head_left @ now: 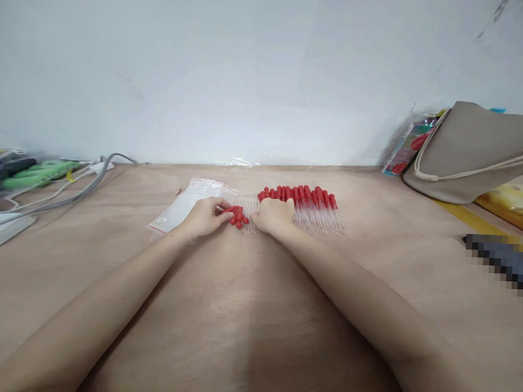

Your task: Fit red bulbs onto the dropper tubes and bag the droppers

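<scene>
My left hand [206,217] has thumb and forefinger closed on a red rubber bulb at the edge of a small pile of red bulbs [239,217]. To the right of that pile lie several thin clear tubes [249,207] side by side. Over their right end is my right hand [273,215], its fingers pinched together; what they hold, if anything, is hidden. Beyond and right of it stretches a row of droppers [315,207], clear tubes with red bulbs on their far ends. A clear zip bag [187,201] lies partly behind my left hand.
Everything lies on a brown tabletop [222,310] against a white wall [258,74]. Grey cable [86,194] and a green object [39,173] are at the left. On the right stand a grey-beige bag [471,153] and a colourful package [408,147], with a pixelated dark object [503,261] nearer.
</scene>
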### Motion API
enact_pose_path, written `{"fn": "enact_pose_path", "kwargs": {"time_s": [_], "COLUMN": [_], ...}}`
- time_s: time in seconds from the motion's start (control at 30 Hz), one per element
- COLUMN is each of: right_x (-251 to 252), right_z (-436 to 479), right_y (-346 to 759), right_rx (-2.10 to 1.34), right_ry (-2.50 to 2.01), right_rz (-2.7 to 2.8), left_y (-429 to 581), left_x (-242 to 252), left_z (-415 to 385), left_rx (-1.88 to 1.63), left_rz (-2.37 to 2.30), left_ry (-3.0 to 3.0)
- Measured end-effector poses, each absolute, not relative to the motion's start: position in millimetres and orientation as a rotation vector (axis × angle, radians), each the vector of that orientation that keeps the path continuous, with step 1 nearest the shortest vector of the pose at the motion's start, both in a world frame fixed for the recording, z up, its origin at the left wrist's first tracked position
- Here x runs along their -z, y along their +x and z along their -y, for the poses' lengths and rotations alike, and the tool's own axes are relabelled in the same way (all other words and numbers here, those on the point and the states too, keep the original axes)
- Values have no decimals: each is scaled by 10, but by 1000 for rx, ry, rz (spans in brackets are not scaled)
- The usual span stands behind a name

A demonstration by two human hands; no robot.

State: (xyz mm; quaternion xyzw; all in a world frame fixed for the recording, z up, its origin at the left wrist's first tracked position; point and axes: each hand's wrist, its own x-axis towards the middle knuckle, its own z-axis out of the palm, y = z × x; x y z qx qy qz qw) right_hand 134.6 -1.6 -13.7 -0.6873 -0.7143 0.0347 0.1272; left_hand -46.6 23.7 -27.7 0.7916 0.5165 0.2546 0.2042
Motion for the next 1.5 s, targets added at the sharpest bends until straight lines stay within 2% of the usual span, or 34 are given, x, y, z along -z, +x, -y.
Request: {"fn": "enact_pose_path", "kwargs": {"time_s": [0.27,0.43,0.57,0.7,0.8,0.97,1.5], "right_x": [125,64,168,387,507,547,560], "right_z": [32,71,143,279,404,514,440], "right_y": [1270,1331,1528,1832,2038,2177,2143], "right_rx": [-199,-230,-153,-151,-64,-4,-131], "right_ry": [-2006,-2004,-1733,-1302,-1153,-1119,-909], "right_rz": [2075,2051,2003,2078,2139,2198,2174], "left_y": [-465,-389,-255,-148,-107,-72,-44], "left_x": [199,164,220,329,371,343,300], "left_z": [-206,-141,26,222,305,338,383], "left_rx": [-878,-1170,-1344,-1260,-1160,-1131,-1031], "left_rz": [-1552,-1523,-1458,-1405,-1330,-1294,-1155], "left_ry": [2141,2173,2471,2750,2774,2744,2736]}}
